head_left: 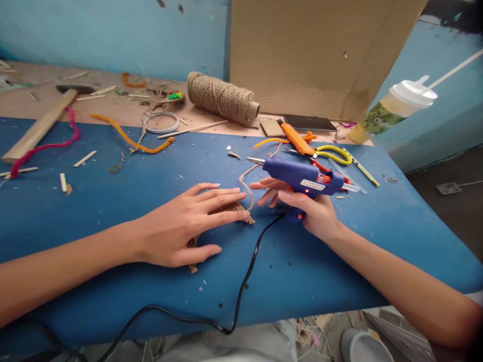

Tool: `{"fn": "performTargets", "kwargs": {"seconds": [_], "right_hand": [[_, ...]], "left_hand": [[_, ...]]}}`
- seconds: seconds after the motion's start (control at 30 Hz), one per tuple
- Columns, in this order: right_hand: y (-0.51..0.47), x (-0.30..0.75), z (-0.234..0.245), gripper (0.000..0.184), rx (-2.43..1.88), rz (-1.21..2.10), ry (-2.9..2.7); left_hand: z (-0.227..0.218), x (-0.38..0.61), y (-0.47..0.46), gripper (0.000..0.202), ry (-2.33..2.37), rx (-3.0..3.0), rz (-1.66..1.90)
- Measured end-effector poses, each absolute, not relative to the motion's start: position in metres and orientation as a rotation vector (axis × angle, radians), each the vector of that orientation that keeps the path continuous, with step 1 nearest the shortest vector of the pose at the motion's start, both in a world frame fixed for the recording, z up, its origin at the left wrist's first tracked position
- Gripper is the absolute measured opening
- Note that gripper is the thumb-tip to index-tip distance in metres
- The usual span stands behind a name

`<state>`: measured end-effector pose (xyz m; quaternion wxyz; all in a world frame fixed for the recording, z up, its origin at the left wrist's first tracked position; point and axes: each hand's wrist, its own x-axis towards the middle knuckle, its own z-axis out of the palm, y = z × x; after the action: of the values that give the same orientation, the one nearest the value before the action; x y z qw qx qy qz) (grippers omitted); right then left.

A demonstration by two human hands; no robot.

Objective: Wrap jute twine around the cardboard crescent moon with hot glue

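Observation:
My left hand (183, 226) lies palm down with its fingers spread over a piece of coiled or woven twine (248, 219) on the blue table. Most of that piece is hidden under the hand; bits stick out past the fingertips and below the thumb. A loose strand of twine (245, 185) runs up from it toward the back. In my right hand (320, 216) is a blue hot glue gun (290, 173), its nozzle pointing left above the table. A small red light glows on its side, and a clear glue stick (350, 187) protrudes from the rear.
A black cord (249, 271) trails from the gun over the table's front edge. Behind stand a twine spool (219, 98), a cardboard sheet (302, 55) and a lidded cup (392, 110). Near my right hand lie an orange cutter (297, 139) and yellow-handled scissors (334, 153). A hammer (41, 125) rests far left.

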<state>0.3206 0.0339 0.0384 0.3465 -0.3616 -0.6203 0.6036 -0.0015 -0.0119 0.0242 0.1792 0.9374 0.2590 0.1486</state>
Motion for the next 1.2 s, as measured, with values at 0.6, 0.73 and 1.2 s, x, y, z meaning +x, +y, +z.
{"fn": "performTargets", "kwargs": {"seconds": [0.6, 0.73, 1.2], "right_hand": [[0.037, 0.327, 0.032, 0.023, -0.815, 1.627, -1.820], [0.036, 0.326, 0.034, 0.029, -0.825, 1.637, -1.814], [0.036, 0.328, 0.034, 0.031, -0.802, 1.628, -1.837]], "left_hand": [[0.020, -0.008, -0.002, 0.057, 0.773, 2.216, 0.727], [0.022, -0.012, 0.000, 0.052, 0.795, 2.093, 0.807], [0.028, -0.027, 0.023, 0.044, 1.322, 1.699, 1.297]]}}
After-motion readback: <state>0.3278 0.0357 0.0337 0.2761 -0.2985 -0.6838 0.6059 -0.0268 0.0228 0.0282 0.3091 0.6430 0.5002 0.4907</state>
